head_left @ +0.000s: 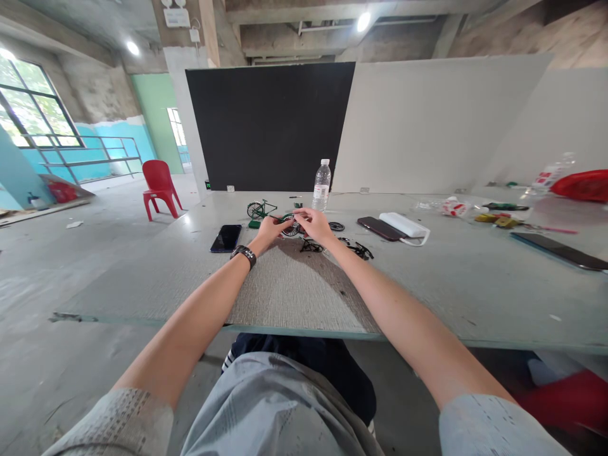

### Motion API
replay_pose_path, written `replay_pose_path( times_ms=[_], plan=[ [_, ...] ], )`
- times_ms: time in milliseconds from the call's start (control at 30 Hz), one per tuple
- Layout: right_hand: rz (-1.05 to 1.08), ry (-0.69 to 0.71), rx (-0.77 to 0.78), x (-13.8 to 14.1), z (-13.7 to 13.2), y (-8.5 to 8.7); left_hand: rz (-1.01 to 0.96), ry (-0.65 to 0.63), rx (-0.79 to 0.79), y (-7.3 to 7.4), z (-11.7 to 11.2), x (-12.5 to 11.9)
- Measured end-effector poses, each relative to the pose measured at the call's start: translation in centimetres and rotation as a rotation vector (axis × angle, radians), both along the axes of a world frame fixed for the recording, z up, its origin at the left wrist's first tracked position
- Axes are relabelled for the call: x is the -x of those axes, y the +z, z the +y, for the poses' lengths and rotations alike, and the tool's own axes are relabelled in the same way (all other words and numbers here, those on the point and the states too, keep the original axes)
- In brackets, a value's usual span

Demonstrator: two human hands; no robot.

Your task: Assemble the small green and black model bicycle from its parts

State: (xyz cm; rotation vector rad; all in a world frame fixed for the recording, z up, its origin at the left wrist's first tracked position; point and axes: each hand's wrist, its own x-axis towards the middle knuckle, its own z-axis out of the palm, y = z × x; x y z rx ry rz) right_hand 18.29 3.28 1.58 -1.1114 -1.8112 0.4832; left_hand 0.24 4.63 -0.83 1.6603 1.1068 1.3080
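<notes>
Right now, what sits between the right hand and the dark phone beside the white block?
A small black wheel lies on the table between the right hand and the dark phone, as the head view shows.

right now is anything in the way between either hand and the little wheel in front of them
Nothing visible: the left hand and right hand both meet at the wheel. The bottle stands beyond them, not between.

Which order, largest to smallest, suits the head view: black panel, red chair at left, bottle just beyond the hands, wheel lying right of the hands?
1. Black panel
2. Red chair
3. Bottle
4. Wheel
</notes>
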Motion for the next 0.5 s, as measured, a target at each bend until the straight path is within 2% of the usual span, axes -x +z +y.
replay_pose_path(
  times_ms=[100,200,367,500],
  plan=[
    [-0.053,-0.094,-0.053,-0.2,0.3,-0.1,0.042,0.165,0.006,0.0,0.4,0.3],
    [-0.204,-0.144,-0.114,-0.5,0.5,-0.1,0.046,0.291,0.038,0.0,0.9,0.7],
    [-0.492,-0.112,-0.068,-0.5,0.4,-0.1,-0.027,0.398,0.055,-0.3,1.5,1.1],
    [-0.616,-0.071,0.006,-0.2,0.4,-0.1,-0.063,0.417,0.083,-0.2,1.4,1.0]
  ],
)
